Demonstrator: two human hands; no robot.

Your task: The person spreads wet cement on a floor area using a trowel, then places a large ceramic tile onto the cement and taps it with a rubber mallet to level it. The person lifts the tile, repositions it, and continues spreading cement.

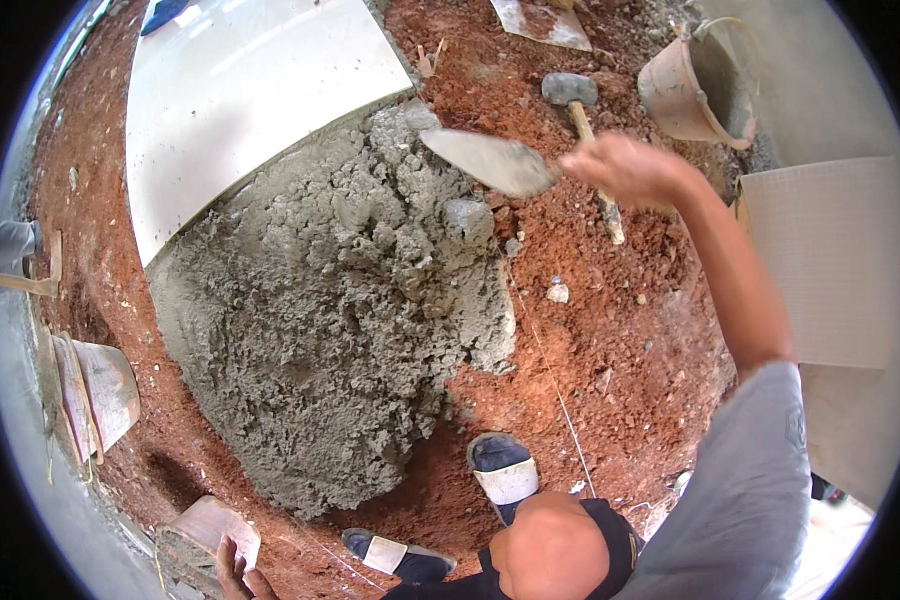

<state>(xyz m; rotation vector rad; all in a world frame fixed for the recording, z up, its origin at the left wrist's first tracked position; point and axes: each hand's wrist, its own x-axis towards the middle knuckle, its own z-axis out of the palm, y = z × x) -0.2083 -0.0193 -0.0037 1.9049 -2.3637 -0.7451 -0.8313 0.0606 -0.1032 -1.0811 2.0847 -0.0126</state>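
My right hand point(625, 170), blurred by motion, is closed round the handle of a trowel point(495, 160). The pointed metal blade reaches left over the upper right edge of a rough bed of wet grey mortar point(320, 300). Against the far side of this bed lies a large white tile point(260, 90). Behind my right hand a mallet point(570, 90) with a grey head and wooden handle rests on the red soil. At the lower left edge my left hand point(238, 575) shows only its fingers, apart and holding nothing I can see, beside a tilted bucket point(215, 525).
A mortar-stained bucket point(690, 90) leans at the far right; another bucket point(95, 395) stands on the left. A thin string point(555, 385) crosses the red soil point(620, 330). Upright against the right wall is a beige panel point(820, 260). My shoes point(503, 465) stand at the mortar's near edge.
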